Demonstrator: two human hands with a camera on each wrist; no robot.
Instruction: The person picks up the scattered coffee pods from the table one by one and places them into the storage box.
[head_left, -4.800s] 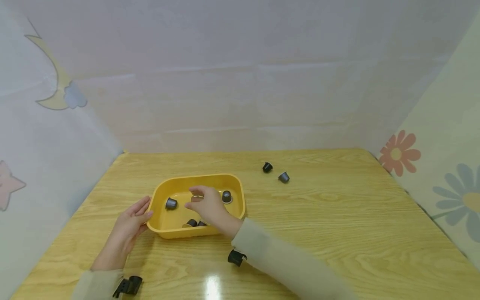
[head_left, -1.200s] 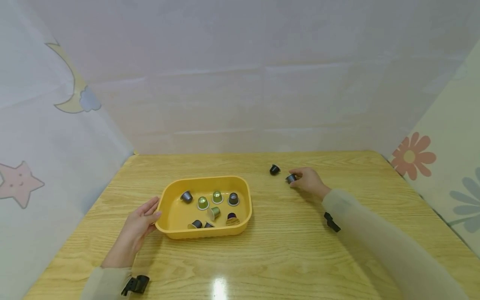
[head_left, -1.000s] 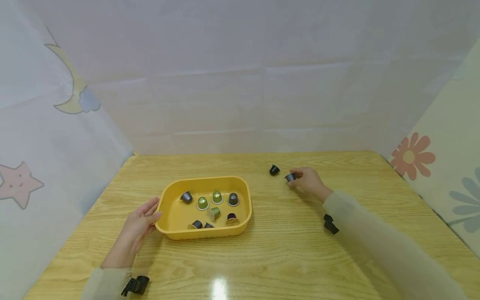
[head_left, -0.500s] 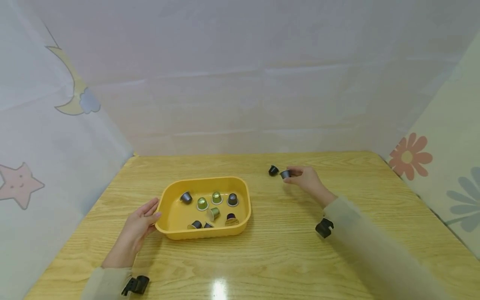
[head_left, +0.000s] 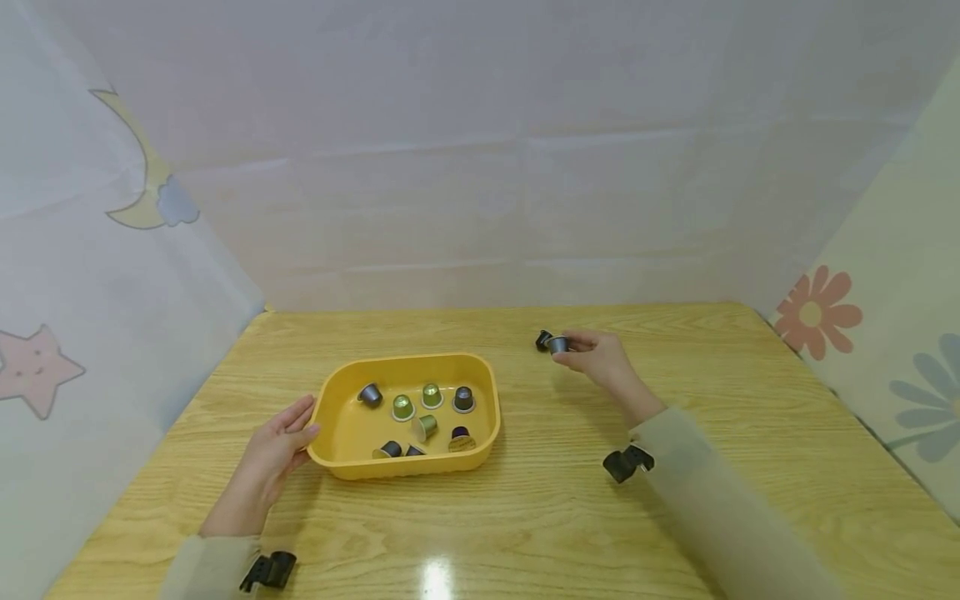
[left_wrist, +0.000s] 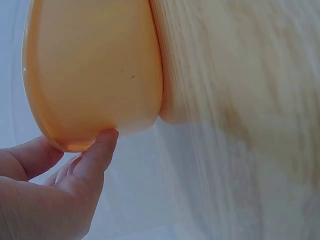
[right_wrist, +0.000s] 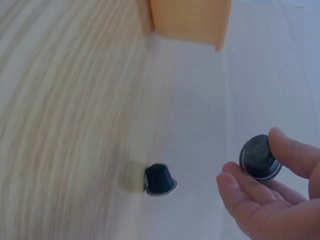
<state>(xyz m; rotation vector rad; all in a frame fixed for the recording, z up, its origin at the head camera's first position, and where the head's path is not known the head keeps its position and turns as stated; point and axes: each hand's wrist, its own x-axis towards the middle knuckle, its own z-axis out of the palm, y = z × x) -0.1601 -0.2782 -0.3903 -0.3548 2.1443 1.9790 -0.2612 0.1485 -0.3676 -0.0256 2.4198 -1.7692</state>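
A dark grey coffee capsule (head_left: 557, 345) is pinched between the thumb and fingers of my right hand (head_left: 606, 365), raised off the table. Behind it, partly covered in the head view, lies a black capsule (head_left: 542, 339); the right wrist view shows this black capsule (right_wrist: 159, 180) apart from the hand. My left hand (head_left: 266, 454) grips the left end of a yellow tray (head_left: 408, 471), and in the left wrist view its thumb and fingers clasp the rim of the tray (left_wrist: 95, 70). Inside are several capsules, among them green ones (head_left: 403, 407) and a grey one (head_left: 371, 395).
Everything stands on a light wooden table (head_left: 600, 533). Patterned cloth walls (head_left: 480, 208) rise at the back and both sides. A purple capsule (head_left: 461, 437) with a gold lid leans by the tray's front wall.
My right hand was over the tray earlier, then went to the grey capsule on the table, lifted it and moved left toward the black one. The left hand keeps holding the tray.
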